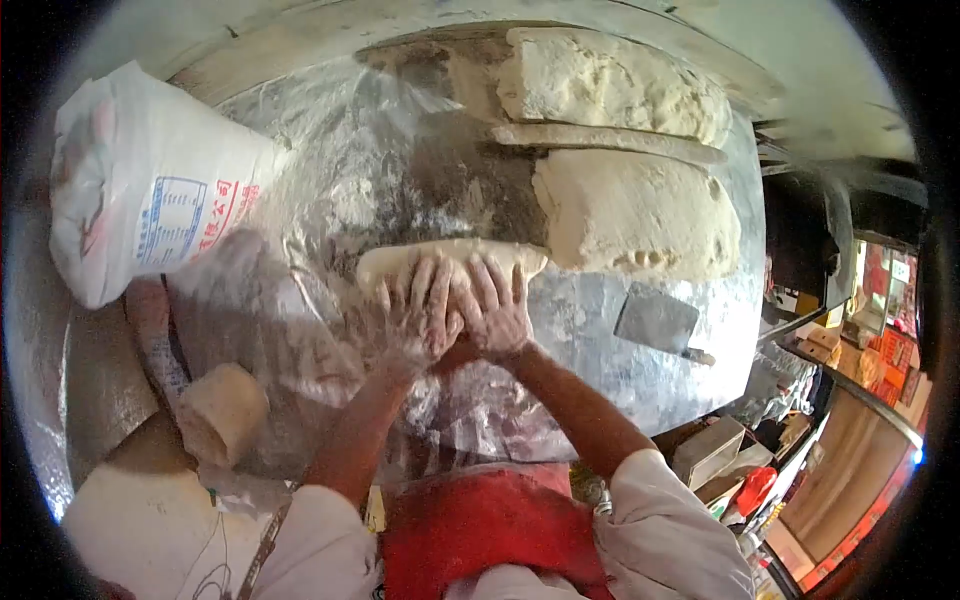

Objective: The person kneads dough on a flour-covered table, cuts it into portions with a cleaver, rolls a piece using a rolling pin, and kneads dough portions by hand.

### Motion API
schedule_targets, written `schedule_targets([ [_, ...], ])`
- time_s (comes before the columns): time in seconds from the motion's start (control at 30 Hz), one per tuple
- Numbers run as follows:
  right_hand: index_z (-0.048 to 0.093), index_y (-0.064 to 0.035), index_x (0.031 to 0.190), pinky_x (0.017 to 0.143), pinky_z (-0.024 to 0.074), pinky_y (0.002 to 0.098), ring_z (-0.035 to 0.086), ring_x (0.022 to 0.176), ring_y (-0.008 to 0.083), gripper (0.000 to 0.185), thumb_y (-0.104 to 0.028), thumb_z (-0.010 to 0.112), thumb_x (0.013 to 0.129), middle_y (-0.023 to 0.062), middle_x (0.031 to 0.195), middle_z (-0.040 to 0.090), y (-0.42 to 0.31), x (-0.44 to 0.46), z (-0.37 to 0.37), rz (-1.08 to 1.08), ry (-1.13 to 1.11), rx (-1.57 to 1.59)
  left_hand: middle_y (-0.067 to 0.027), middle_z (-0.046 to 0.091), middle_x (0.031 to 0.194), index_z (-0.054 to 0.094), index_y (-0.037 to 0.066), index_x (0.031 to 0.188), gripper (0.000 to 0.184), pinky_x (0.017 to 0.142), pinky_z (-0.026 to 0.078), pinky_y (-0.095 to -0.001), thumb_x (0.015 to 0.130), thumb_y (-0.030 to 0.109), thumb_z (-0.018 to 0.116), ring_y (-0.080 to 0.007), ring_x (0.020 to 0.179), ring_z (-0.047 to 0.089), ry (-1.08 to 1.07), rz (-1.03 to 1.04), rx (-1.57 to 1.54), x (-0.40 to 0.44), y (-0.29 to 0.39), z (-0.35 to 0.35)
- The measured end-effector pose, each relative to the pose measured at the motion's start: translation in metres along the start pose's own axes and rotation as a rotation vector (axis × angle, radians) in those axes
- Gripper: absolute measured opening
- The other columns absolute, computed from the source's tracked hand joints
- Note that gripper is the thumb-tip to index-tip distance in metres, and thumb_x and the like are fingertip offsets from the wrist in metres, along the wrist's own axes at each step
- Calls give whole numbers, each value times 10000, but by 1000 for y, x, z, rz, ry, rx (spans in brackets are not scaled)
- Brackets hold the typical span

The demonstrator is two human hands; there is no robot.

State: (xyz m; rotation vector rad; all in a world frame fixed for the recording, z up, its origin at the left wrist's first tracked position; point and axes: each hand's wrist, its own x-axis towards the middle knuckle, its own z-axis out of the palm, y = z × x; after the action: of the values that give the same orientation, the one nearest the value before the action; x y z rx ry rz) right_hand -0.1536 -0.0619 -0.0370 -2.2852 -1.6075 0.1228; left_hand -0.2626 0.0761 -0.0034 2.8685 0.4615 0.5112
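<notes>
A smooth, pale roll of dough (460,250) lies crosswise on the floury metal worktop (580,390). My left hand (415,308) rests on its left half with fingers stretched forward over it. Beside it, my right hand (492,308) lies on the right half, fingers spread and pointing away from me. The two hands touch near the thumbs, and both look dusted with flour. The roll's right end meets a large slab of dough (640,215). The near side of the roll is hidden under my palms.
Farther back lies another dough slab (620,85), with a long, pale, floury bar (610,140) between the slabs. A flat scraper (656,320) sits at right. A white printed sack (165,190) stands at left, above a beige rounded container (225,410). Boxes (708,450) crowd the lower right.
</notes>
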Motion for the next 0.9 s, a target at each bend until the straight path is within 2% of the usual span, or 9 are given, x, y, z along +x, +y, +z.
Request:
schedule_targets([
  [0.07, 425, -164, 1498, 1105, 280, 691, 396, 1403, 394, 635, -449, 506, 935, 191, 1572, 359, 29, 36, 27, -56, 213, -62, -180, 555, 1396, 520, 39, 1408, 498, 1048, 390, -564, 965, 267, 539, -351, 1238, 563, -33, -28, 33, 43, -30, 25],
  [0.13, 410, -141, 1505, 993, 410, 638, 481, 1287, 397, 627, -415, 497, 949, 188, 1495, 437, 37, 64, 19, 73, -71, -32, -144, 566, 1405, 495, 40, 1431, 526, 1009, 430, -536, 960, 265, 552, -346, 1243, 572, 190, 97, -132, 71, -57, 39],
  [0.2, 388, -121, 1521, 879, 484, 562, 515, 1204, 363, 640, -401, 501, 957, 175, 1424, 480, 56, 117, 5, -88, 249, 179, -119, 612, 1343, 491, 52, 1431, 496, 982, 460, -515, 988, 269, 536, -344, 1191, 602, 183, 111, -135, 92, -85, 66],
  [0.27, 384, -111, 1525, 846, 506, 496, 523, 1189, 332, 698, -447, 545, 934, 176, 1386, 489, 75, 136, 39, 217, -3, 834, -116, 619, 1336, 524, 68, 1401, 482, 989, 458, -517, 987, 314, 543, -345, 1187, 605, 107, -5, -174, 113, -101, 92],
  [0.37, 361, -116, 1531, 957, 478, 473, 455, 1290, 334, 807, -565, 584, 899, 195, 1423, 463, 85, 159, 27, -204, 264, -68, -106, 642, 1315, 621, 115, 1313, 469, 1012, 454, -523, 986, 447, 564, -348, 1175, 614, -96, -309, -260, 130, -104, 105],
  [0.5, 319, -144, 1561, 1151, 262, 627, 323, 1418, 414, 887, -635, 583, 871, 175, 1563, 331, 18, 54, -19, 101, -58, 44, -159, 529, 1430, 474, 128, 1465, 557, 1077, 404, -560, 1005, 428, 568, -358, 1310, 511, 6, 40, -74, 26, -51, 24],
  [0.63, 246, -318, 1583, 1159, 299, 618, 378, 1407, 329, 882, -390, 712, 839, 168, 1545, 353, -21, -80, -18, -12, -234, 28, -176, 548, 1398, 499, 132, 1444, 569, 1143, 316, -587, 982, 453, 592, -348, 1320, 501, -166, 125, -93, -92, -12, -33],
  [0.8, 581, -179, 1335, 955, 470, 535, 565, 1158, 323, 527, -370, 688, 855, 169, 1342, 564, -33, -117, -50, -126, -89, 214, -92, 470, 1515, 547, 215, 1428, 535, 1171, 331, -518, 953, 461, 577, -248, 1400, 449, -273, 249, -142, -156, -7, -44],
  [0.9, 464, -183, 1482, 937, 437, 520, 537, 1162, 326, 655, -483, 615, 920, 164, 1401, 518, -31, -53, -86, -20, 38, 150, -132, 609, 1316, 531, 193, 1428, 542, 1058, 439, -513, 912, 326, 629, -233, 1238, 564, 245, 321, 146, -115, -10, -16],
])
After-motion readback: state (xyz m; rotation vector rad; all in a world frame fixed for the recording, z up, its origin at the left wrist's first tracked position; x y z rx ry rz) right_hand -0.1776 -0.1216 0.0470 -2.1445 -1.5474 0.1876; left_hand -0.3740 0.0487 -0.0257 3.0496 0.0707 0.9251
